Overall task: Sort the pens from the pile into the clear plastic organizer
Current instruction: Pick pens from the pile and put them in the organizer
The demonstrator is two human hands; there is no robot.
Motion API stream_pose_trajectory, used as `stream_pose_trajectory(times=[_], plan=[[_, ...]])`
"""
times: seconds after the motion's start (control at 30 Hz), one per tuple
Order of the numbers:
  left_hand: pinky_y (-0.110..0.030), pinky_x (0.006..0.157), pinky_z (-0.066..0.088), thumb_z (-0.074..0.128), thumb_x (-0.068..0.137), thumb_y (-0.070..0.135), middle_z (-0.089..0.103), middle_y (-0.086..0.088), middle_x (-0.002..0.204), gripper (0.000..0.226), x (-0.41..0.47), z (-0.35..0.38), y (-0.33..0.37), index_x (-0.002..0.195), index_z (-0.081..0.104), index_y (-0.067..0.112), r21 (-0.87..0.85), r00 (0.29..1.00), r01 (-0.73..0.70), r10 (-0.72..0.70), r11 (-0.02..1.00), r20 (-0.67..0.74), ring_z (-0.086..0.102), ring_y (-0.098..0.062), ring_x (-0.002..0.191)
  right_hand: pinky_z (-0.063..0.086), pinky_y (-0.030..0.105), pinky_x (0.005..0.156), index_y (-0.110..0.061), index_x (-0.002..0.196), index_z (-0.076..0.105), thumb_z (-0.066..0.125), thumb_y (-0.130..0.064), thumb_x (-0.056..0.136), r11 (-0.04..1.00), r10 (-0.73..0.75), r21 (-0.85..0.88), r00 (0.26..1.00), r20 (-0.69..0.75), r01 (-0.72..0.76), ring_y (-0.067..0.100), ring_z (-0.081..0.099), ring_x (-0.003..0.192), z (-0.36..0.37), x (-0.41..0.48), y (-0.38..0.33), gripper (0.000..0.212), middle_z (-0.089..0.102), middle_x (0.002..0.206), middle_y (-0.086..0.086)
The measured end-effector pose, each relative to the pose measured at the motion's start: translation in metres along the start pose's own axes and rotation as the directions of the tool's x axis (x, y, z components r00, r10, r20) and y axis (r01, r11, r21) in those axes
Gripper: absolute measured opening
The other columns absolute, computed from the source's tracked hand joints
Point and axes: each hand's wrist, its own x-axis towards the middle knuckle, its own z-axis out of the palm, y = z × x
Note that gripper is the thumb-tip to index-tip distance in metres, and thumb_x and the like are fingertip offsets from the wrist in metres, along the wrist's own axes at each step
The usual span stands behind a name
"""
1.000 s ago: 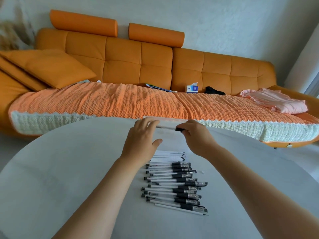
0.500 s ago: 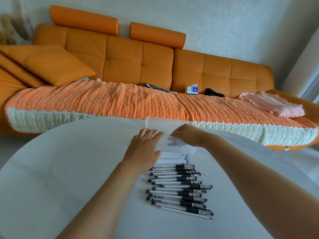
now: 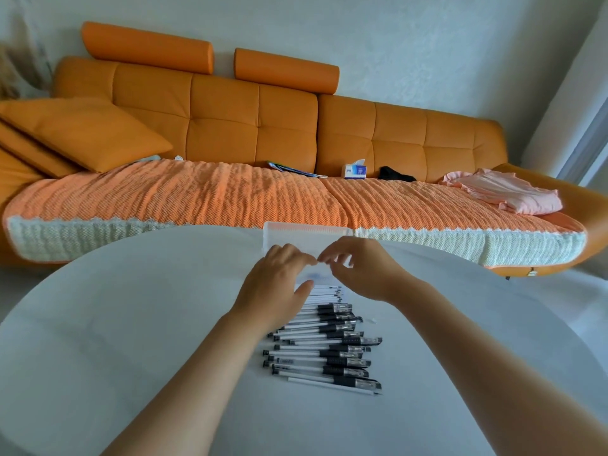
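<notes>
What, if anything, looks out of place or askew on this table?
Only a small white scrap lying loose on the table, right of the pens; the nearest pen lies slightly slanted.

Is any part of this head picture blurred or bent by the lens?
Head view: the fingertips of the left hand and right hand are motion-blurred; the pens are sharp; the wide lens bows the table edge and the sofa.

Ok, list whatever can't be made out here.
Head view, all of it:
The clear organizer's contents, behind the left hand and right hand.
Whether the right hand pinches a pen: its fingers are motion-blurred.
Upper pens' left ends, under the left hand.
Tissue box print: too small.
</notes>
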Motion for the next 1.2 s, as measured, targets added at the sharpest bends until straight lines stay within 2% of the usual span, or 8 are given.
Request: stream_pose_trajectory(times=[0.13, 0.23, 0.47, 0.67, 0.8, 0.97, 1.1, 1.2], plan=[[-0.024, 0.074, 0.044, 0.057, 0.093, 0.036, 0.053, 0.018, 0.102, 0.016, -0.012, 0.003, 0.023, 0.108, 0.06, 0.032, -0.079, 0.99, 0.006, 0.006, 0.997, 0.143, 0.048, -0.003, 0.098, 0.052, 0.017, 0.073, -0.039, 0.09, 0.071, 0.059, -0.018, 0.088, 0.998, 0.067, -0.007, 0.991, 0.113, -0.067, -0.001, 0.063, 0.078, 0.0, -0.041, 0.0, 0.024, 0.067, 0.089, -0.023], [-0.024, 0.071, 0.042, 0.061, 0.089, 0.038, 0.056, 0.017, 0.094, 0.006, -0.02, 0.005, 0.039, 0.094, 0.059, 0.035, -0.103, 0.97, 0.002, 0.023, 0.995, 0.241, 0.048, -0.001, 0.089, 0.053, 0.023, 0.075, -0.039, 0.092, 0.071, 0.06, -0.019, 0.089, 0.99, 0.143, -0.032, 0.984, 0.102, -0.141, 0.003, 0.063, 0.078, 0.004, -0.063, 0.019, 0.023, 0.065, 0.092, -0.024], [-0.024, 0.079, 0.044, 0.062, 0.077, 0.065, 0.053, 0.021, 0.097, 0.035, -0.036, 0.019, 0.054, 0.099, 0.058, 0.038, -0.08, 0.92, -0.059, 0.085, 0.995, 0.382, 0.046, 0.003, 0.095, 0.051, 0.03, 0.084, -0.027, 0.118, 0.067, 0.063, -0.032, 0.093, 0.908, 0.397, -0.161, 0.917, 0.039, -0.386, 0.015, 0.06, 0.096, 0.014, -0.083, 0.071, 0.026, 0.063, 0.11, -0.006], [-0.027, 0.083, 0.045, 0.062, 0.076, 0.067, 0.051, 0.021, 0.1, 0.039, -0.039, 0.024, 0.057, 0.102, 0.058, 0.038, -0.066, 0.925, -0.078, 0.097, 0.995, 0.367, 0.043, 0.003, 0.098, 0.053, 0.029, 0.074, -0.021, 0.097, 0.077, 0.07, -0.025, 0.088, 0.89, 0.451, -0.068, 0.892, -0.009, -0.45, 0.018, 0.065, 0.089, 0.02, -0.078, 0.08, 0.012, 0.07, 0.097, -0.003], [-0.026, 0.079, 0.046, 0.063, 0.079, 0.061, 0.051, 0.021, 0.096, 0.029, -0.043, 0.02, 0.061, 0.094, 0.057, 0.037, -0.1, 0.945, -0.098, 0.124, 0.99, 0.302, 0.044, 0.004, 0.094, 0.052, 0.03, 0.069, -0.017, 0.093, 0.074, 0.064, -0.02, 0.092, 0.899, 0.425, -0.122, 0.905, 0.013, -0.42, 0.02, 0.064, 0.082, 0.019, -0.076, 0.079, 0.011, 0.069, 0.095, 0.002], [-0.029, 0.07, 0.047, 0.064, 0.074, 0.06, 0.05, 0.019, 0.089, 0.027, -0.053, 0.014, 0.067, 0.082, 0.056, 0.035, -0.132, 0.934, -0.16, 0.193, 0.978, 0.301, 0.048, 0.0, 0.087, 0.052, 0.031, 0.072, -0.02, 0.1, 0.069, 0.055, -0.021, 0.096, 0.917, 0.388, -0.109, 0.921, 0.022, -0.384, 0.017, 0.06, 0.084, 0.014, -0.085, 0.081, 0.014, 0.063, 0.1, -0.002], [-0.027, 0.07, 0.046, 0.073, 0.076, 0.048, 0.051, 0.02, 0.09, 0.015, -0.06, 0.011, 0.069, 0.079, 0.064, 0.036, -0.105, 0.925, -0.178, 0.203, 0.978, 0.321, 0.046, 0.001, 0.088, 0.048, 0.025, 0.062, -0.022, 0.114, 0.065, 0.051, -0.014, 0.097, 0.895, 0.443, -0.033, 0.896, -0.027, -0.444, 0.014, 0.057, 0.079, 0.007, -0.095, 0.09, 0.023, 0.061, 0.104, 0.0], [-0.024, 0.073, 0.045, 0.074, 0.077, 0.045, 0.052, 0.021, 0.092, 0.013, -0.062, 0.009, 0.07, 0.082, 0.066, 0.036, -0.105, 0.925, -0.165, 0.191, 0.981, 0.329, 0.046, 0.003, 0.091, 0.049, 0.028, 0.075, -0.022, 0.12, 0.064, 0.051, -0.016, 0.097, 0.888, 0.453, -0.076, 0.891, -0.014, -0.453, 0.017, 0.058, 0.09, 0.007, -0.098, 0.091, 0.028, 0.062, 0.113, 0.001]])
